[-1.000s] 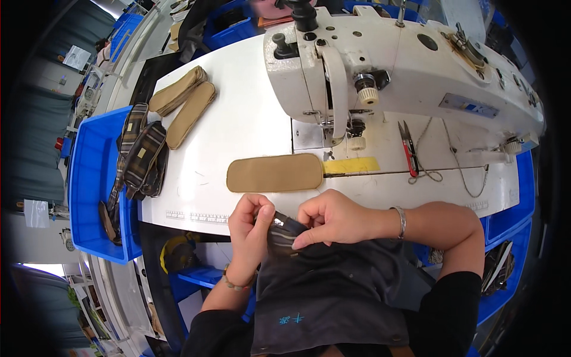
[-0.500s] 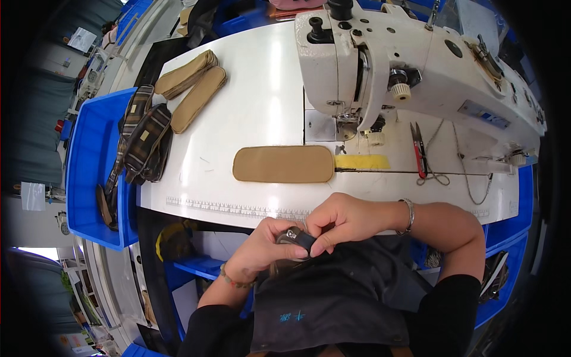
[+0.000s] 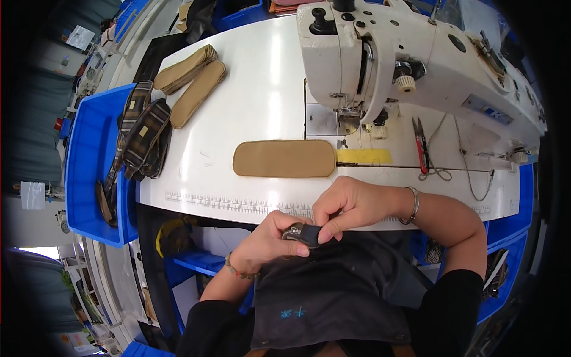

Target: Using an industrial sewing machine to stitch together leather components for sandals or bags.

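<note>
Two hands pinch a small dark cloth piece point(image 3: 303, 233) just off the near edge of the white surface point(image 3: 250, 113).
The left hand point(image 3: 270, 241) has a narrow grip on the piece's left side, thumb along the lower edge, with a shiny metal bit showing beside the fingers; the right hand point(image 3: 348, 208) pinches its right end between thumb and fingers, and the piece is in front of the dark apron point(image 3: 333, 297). Beyond the hands, a tan rounded pad point(image 3: 284, 159) lies flat, a yellow strip point(image 3: 366, 156) by its right end, in front of the sewing machine point(image 3: 440, 77). Red-handled snips point(image 3: 422, 149) lie farther right. At left, more tan pads point(image 3: 198, 95) lie near striped pouches point(image 3: 146, 140), which hang over the rim of a blue bin point(image 3: 89, 154).
</note>
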A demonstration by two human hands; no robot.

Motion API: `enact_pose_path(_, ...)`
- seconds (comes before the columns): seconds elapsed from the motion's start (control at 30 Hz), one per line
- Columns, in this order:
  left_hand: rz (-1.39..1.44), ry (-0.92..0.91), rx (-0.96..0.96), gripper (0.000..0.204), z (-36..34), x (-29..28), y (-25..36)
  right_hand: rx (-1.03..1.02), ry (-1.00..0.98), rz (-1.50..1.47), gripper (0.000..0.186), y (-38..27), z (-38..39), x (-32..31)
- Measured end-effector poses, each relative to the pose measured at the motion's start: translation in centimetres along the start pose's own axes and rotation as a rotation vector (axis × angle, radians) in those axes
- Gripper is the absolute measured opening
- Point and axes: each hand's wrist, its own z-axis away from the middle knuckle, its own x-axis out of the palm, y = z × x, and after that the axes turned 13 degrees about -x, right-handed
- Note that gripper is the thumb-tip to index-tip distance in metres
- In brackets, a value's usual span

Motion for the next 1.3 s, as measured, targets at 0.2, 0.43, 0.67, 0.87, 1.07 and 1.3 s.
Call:
enact_pose_path(0.2, 0.297, 0.36, 0.157, 0.022, 0.9, -0.1, -1.7, 0.127, 0.055, 0.005, 0.02, -0.1, -0.1, 0.2)
enact_pose_path(0.43, 0.105, 0.423, 0.006, 0.023, 2.9, 0.1, -2.2, 0.129, 0.055, 0.015, 0.02, -0.2, 0.0, 1.0)
enact_pose_path(0.67, 0.281, 0.379, 0.077, 0.026, 2.3, 2.0, -3.5, 0.054, -0.008, 0.162, 0.019, 0.4, 0.2, 2.6)
enact_pose_path(0.87, 0.006, 0.775, 0.243, 0.021, 3.3, 4.5, -0.8, -0.149, 0.112, 0.458, 0.022, 1.3, 0.4, 3.9)
enact_pose_path(1.07, -0.946, 0.757, 0.325, 0.007, 1.8, 4.2, 9.2, -0.32, 0.136, 1.622, 0.035, 0.6, 0.8, 1.5)
enact_pose_path(1.3, -0.69, 0.385, -0.142, 0.022, -10.0, -3.3, 12.9, -0.086, 0.113, 1.698, 0.05, 2.8, 0.6, 0.1)
